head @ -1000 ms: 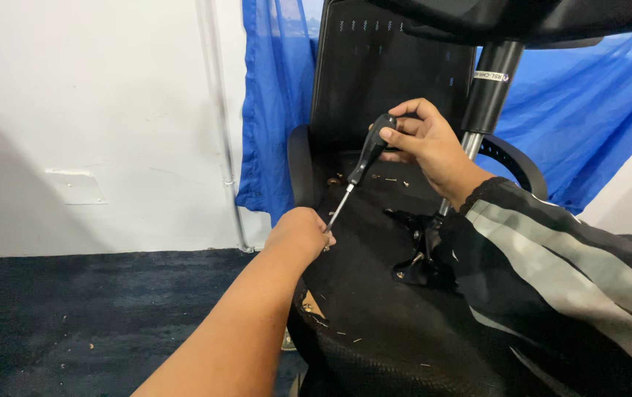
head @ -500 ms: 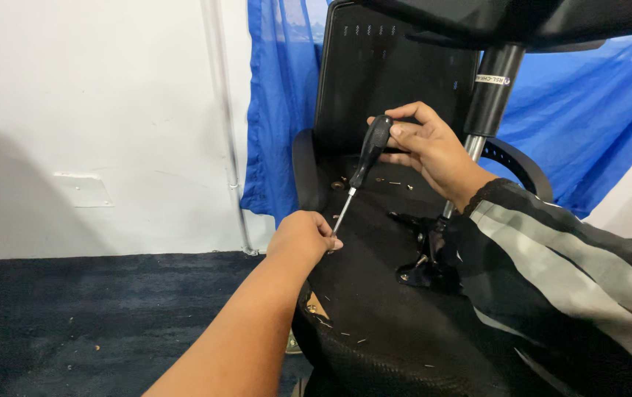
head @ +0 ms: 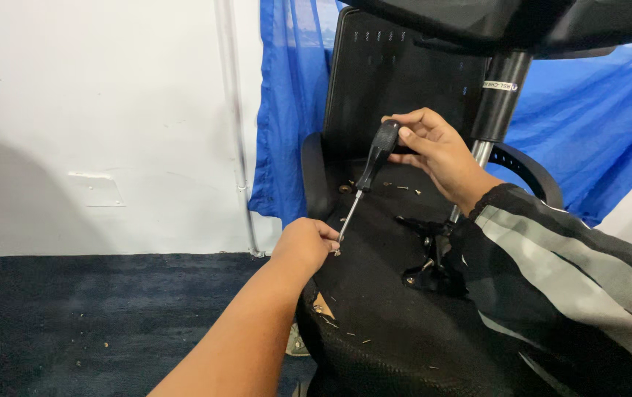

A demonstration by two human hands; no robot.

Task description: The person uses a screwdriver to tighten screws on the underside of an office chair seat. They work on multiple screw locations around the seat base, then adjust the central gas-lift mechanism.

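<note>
My right hand grips the black handle of a screwdriver, whose metal shaft slants down to the left. Its tip meets the underside of an overturned black office chair seat. My left hand rests closed on the seat edge right at the tip, fingers pinched around the spot where a small screw sits; the screw itself is barely visible. A striped dark sleeve covers my right forearm.
The chair's gas column and base rise at the upper right, with a black armrest behind. Small loose screws lie on the seat. Blue curtain hangs behind, white wall left, dark carpet below.
The screwdriver and both hands stay at the same spot on the seat; the right hand has shifted its grip slightly on the handle.
</note>
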